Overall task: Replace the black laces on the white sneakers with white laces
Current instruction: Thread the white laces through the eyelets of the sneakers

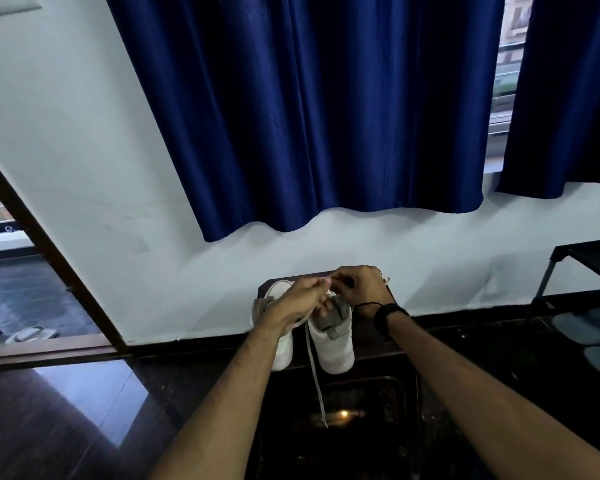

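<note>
So, two white sneakers [333,344] parked side by side on a small dark stand [392,299] against the white wall [84,133], toes pointing back toward the camera. Left one [283,351] mostly hidden behind the forearm, right one in plain sight, tongue and collar greyish.

Left hand [297,301] curled up, pinching a white lace [314,368] near its fingertips, right over the opening of the right sneaker. Right hand [361,287] also curled, fingers bunched at the same spot, touching or nearly touching the left hand; looks like pinching the lace too, but can't really tell from this angle. Black watch [388,317] and a thin dark band on the right wrist.

Long loose end of the lace hanging straight down between the two shoes, past the soles, tip dangling in front of the glossy black floor [499,393]. No black lace visible anywhere from here, too much covered by the hands to be sure of the eyelets.

Elsewhere: deep blue curtains [309,109] over the window, a brown door frame [49,247] on the left, a dark rack [582,265] with grey shoes under it on the right.
</note>
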Tool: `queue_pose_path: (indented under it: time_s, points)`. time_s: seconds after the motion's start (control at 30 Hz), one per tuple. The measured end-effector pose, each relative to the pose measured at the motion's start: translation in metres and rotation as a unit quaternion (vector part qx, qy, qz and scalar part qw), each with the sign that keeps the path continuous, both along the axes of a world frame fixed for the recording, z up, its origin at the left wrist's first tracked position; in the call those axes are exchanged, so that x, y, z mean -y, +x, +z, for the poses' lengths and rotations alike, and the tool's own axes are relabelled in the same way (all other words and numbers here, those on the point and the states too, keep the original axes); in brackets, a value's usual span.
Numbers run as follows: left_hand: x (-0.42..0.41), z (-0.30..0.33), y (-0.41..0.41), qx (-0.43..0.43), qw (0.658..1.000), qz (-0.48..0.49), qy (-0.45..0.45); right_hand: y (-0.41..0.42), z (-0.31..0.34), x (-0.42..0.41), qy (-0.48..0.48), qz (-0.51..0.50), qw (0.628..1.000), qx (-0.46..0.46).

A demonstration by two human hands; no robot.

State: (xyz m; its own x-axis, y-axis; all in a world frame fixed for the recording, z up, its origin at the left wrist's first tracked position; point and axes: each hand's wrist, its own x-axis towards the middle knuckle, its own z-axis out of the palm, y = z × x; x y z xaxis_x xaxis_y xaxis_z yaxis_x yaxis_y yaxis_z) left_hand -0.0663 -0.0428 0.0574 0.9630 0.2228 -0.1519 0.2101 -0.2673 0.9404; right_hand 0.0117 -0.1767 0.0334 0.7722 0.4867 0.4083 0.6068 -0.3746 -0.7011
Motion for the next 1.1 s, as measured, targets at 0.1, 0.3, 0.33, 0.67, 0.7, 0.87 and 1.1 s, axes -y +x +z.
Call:
queue_pose_path:
  time_s: [0.1,0.3,0.33,0.67,0.7,0.87,1.1]
  points:
    - [-0.004,-0.004,0.006,0.008,0.991,0.075,0.114,0.003,-0.009,-0.006,0.002,-0.03,0.999,0.014]
    - [-0.005,-0.014,0.007,0.018,0.956,0.112,0.272,0.018,-0.051,-0.004,-0.101,-0.133,0.977,-0.129]
    - [-0.002,-0.02,0.009,0.009,0.952,0.11,0.284,0.018,-0.055,-0.007,-0.098,-0.134,0.975,-0.147]
    - [0.015,-0.059,0.026,0.041,0.846,0.139,0.514,0.037,-0.088,-0.012,0.076,-0.143,0.936,-0.312]
    - [0.015,-0.063,0.026,0.054,0.843,0.147,0.514,0.039,-0.092,-0.01,0.124,-0.129,0.92,-0.35]
    - [0.016,-0.071,0.032,0.068,0.859,0.184,0.473,0.042,-0.104,-0.009,0.267,-0.03,0.831,-0.488]
    - [0.018,-0.075,0.047,0.06,0.866,0.169,0.468,0.045,-0.112,-0.011,0.302,-0.011,0.809,-0.504]
